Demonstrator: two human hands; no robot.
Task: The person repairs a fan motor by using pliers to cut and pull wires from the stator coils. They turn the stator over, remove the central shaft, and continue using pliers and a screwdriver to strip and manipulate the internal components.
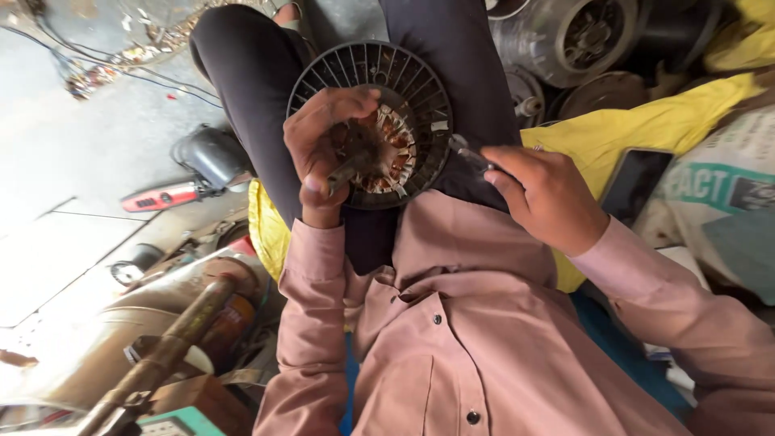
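Fingers of the left hand (327, 153) curl tight over the middle of a round black slotted motor housing (371, 125) that rests on the person's dark-trousered lap, thumb lying along a dull metal shaft that sticks out of its centre. Fingers of the right hand (549, 198) are pinched narrow round a slim grey metal tool (468, 153), its tip touching the housing's right rim. Copper windings with pale insulation (395, 153) show bare inside the ring, just right of the left fingertips, so the motor seems already opened up; the windings look still seated, and any work on them appears unfinished. Out to the left, on the grey floor, lies a red-handled tool (161, 196). On the far right, grey metal motor casings (577, 36) are piled above yellow cloth (646, 129), a dark phone (638, 186) lying on it.
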